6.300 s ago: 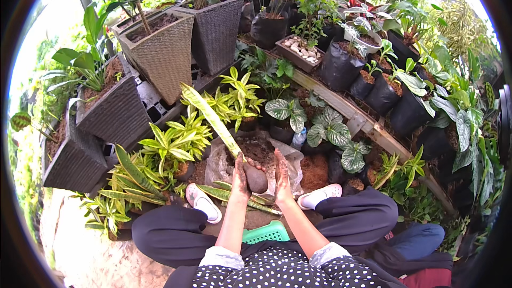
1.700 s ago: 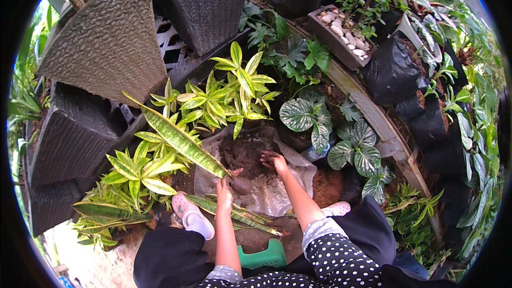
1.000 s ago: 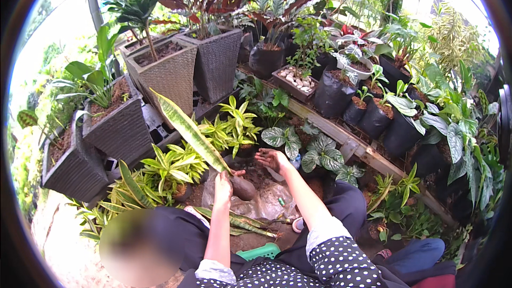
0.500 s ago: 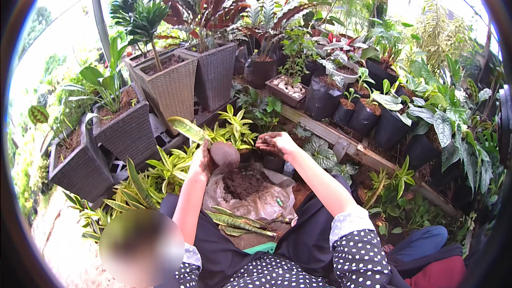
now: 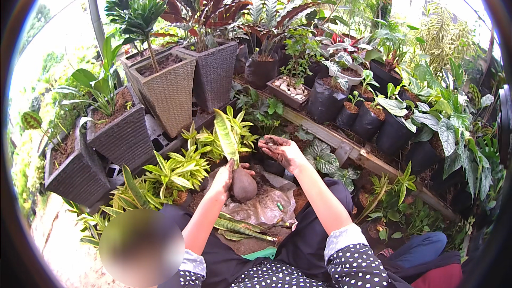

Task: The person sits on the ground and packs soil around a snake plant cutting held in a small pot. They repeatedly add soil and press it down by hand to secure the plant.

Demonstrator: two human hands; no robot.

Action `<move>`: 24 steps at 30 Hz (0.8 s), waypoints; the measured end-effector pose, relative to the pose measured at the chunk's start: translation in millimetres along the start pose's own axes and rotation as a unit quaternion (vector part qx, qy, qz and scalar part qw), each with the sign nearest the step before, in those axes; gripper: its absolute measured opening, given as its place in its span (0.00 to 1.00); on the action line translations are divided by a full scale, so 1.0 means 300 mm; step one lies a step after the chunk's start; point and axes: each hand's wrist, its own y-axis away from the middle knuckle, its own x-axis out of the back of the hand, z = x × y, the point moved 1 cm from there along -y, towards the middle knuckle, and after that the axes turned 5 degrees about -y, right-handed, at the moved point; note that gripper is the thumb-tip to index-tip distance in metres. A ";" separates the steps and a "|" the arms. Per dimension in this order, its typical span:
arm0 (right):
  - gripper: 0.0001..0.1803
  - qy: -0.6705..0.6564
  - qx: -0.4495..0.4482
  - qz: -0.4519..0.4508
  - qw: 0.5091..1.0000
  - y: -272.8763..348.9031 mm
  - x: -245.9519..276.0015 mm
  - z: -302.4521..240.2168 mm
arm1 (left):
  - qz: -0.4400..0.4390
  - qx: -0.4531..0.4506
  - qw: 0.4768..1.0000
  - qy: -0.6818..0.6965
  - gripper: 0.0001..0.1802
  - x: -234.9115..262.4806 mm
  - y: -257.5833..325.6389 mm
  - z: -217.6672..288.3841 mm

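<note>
Lengthwise, the leaf (image 5: 226,137) points up-left in view from the brown ball (image 5: 244,185).

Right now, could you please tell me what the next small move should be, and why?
Probably bring the soil-smeared right hand to the brown ball and steady it, since only the left hand supports it, below the variegated leaf.

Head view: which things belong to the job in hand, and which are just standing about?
Seemingly in use:
- long leaf, its base held in the left hand
- mud ball at its base
- plastic sheet below

Apparently just about:
- tall pots
- black bags
- pebble tray
</note>
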 end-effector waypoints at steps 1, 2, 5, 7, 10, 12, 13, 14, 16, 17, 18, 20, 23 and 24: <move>0.19 0.009 -0.006 0.015 1.000 0.011 -0.017 -0.002 | -0.010 0.006 1.000 -0.008 0.28 0.008 0.001 -0.004; 0.19 0.017 -0.013 0.030 0.999 0.013 -0.024 0.004 | -0.019 0.012 1.000 -0.016 0.29 0.016 0.003 -0.005; 0.18 0.058 0.006 0.066 0.996 0.000 0.002 0.029 | -0.013 0.028 1.000 0.004 0.28 0.006 0.003 0.014; 0.16 0.065 0.015 0.086 0.994 -0.007 0.011 0.052 | -0.002 0.021 1.000 0.016 0.28 0.004 0.014 0.023; 0.16 0.078 0.010 0.109 0.991 -0.024 0.011 0.073 | 0.016 0.008 0.999 0.047 0.26 0.013 0.016 0.032; 0.17 0.089 0.008 0.129 0.988 -0.035 0.004 0.081 | 0.026 -0.003 0.998 0.060 0.26 0.022 0.004 0.034; 0.17 0.097 0.002 0.136 0.986 -0.035 0.000 0.083 | 0.030 -0.009 0.997 0.067 0.25 0.028 0.000 0.034; 0.17 0.105 -0.003 0.142 0.984 -0.037 -0.004 0.085 | 0.034 -0.009 0.996 0.078 0.25 0.035 -0.001 0.033; 0.17 0.092 -0.002 0.152 0.984 -0.044 -0.001 0.090 | 0.037 -0.009 0.994 0.099 0.25 0.039 -0.002 0.032; 0.18 0.085 -0.001 0.158 0.984 -0.047 0.001 0.094 | 0.044 -0.010 0.994 0.097 0.25 0.036 -0.003 0.035; 0.17 0.060 -0.001 0.145 0.988 -0.052 -0.001 0.095 | 0.051 -0.010 0.994 0.095 0.25 0.031 -0.003 0.042; 0.17 0.008 -0.002 0.118 0.993 -0.063 -0.004 0.095 | 0.059 -0.013 0.994 0.093 0.25 0.032 -0.007 0.042; 0.16 0.068 0.022 0.075 0.995 -0.070 0.017 0.109 | 0.056 -0.017 0.994 0.091 0.25 0.030 -0.011 0.044; 0.15 0.075 0.017 0.082 0.994 -0.068 0.012 0.111 | 0.053 -0.017 0.994 0.091 0.25 0.029 -0.002 0.048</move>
